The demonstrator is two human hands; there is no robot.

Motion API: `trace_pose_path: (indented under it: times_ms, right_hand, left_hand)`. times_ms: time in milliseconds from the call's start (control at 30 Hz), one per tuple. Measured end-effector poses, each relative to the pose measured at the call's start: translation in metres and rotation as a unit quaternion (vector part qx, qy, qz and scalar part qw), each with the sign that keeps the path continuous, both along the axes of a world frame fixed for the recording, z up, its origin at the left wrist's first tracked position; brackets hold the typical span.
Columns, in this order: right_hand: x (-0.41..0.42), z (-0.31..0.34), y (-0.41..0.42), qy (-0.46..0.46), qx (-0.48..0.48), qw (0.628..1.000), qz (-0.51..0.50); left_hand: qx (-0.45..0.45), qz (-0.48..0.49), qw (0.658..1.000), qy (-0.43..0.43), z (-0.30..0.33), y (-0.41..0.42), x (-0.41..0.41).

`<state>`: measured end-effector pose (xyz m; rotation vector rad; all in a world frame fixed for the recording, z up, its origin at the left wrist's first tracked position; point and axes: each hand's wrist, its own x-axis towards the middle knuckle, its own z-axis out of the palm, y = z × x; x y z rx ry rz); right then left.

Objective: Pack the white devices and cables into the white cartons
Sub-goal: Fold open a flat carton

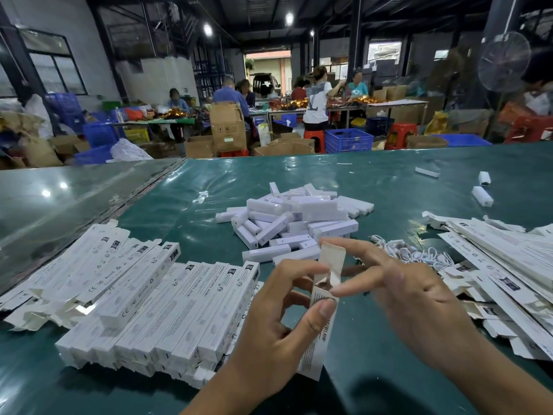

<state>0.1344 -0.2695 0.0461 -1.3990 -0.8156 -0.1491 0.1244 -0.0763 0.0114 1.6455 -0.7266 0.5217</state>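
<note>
Here an open-ended carton (pixel 321 307) is pinched by the left hand (pixel 269 322); its flap, beside the right hand's (pixel 419 298) spread fingers, could be creased if forced.

Dim warehouse; ceiling lamps (pixel 208 29) lit; blue crates (pixel 348 140); cardboard boxes (pixel 227 127).

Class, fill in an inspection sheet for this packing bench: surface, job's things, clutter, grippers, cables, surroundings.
Surface: green table, glossy film cover.
Job's things: white devices heaped centre; packed cartons stacked left; flat cartons piled right.
Clutter: stray devices far right.
Grippers: left hand grips the open carton; right hand, fingers straight, touches its flaps.
Cables: white cables bundled beside the flat cartons.
Surroundings: workers at far tables, blue crates, cardboard boxes.
</note>
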Motion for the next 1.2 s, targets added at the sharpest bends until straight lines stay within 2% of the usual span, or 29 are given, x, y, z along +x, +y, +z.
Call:
trace_pose_path:
  times_ms: [100, 133, 233, 400, 467, 567, 667, 967, 1200]
  right_hand:
    - [0.001, 0.000, 0.009, 0.089, 0.116, 0.989, 0.001]
    - [0.001, 0.001, 0.011, 0.091, 0.104, 0.990, -0.022]
    - [-0.005, 0.002, 0.015, 0.044, -0.007, 0.998, -0.054]
    - [-0.013, 0.002, 0.018, -0.006, -0.036, 0.996, -0.082]
    - [-0.014, 0.001, 0.019, -0.033, -0.061, 0.990, -0.122]
    - [-0.014, 0.000, 0.018, -0.106, -0.094, 0.970, -0.197]
    - [-0.015, 0.003, 0.016, -0.149, -0.103, 0.958, -0.222]
    - [-0.018, 0.006, 0.018, -0.126, -0.088, 0.960, -0.236]
    - [-0.016, 0.003, 0.020, -0.181, -0.093, 0.948, -0.246]
  left_hand:
    - [0.005, -0.001, 1.000, -0.018, 0.003, -0.001, -0.001]
    - [0.010, 0.001, 1.000, -0.026, 0.004, -0.002, -0.001]
    - [0.009, 0.013, 0.999, -0.031, 0.006, -0.004, -0.001]
    - [-0.009, 0.051, 0.998, -0.047, 0.006, -0.004, -0.004]
    - [-0.036, 0.048, 0.998, -0.021, 0.006, -0.005, -0.005]
    - [-0.013, 0.053, 0.998, -0.039, 0.006, -0.005, -0.005]
    - [0.010, 0.056, 0.996, -0.062, 0.007, -0.004, -0.005]
    - [0.030, 0.063, 0.994, -0.081, 0.004, -0.003, -0.003]
    - [0.046, 0.064, 0.991, -0.105, 0.006, -0.002, -0.003]
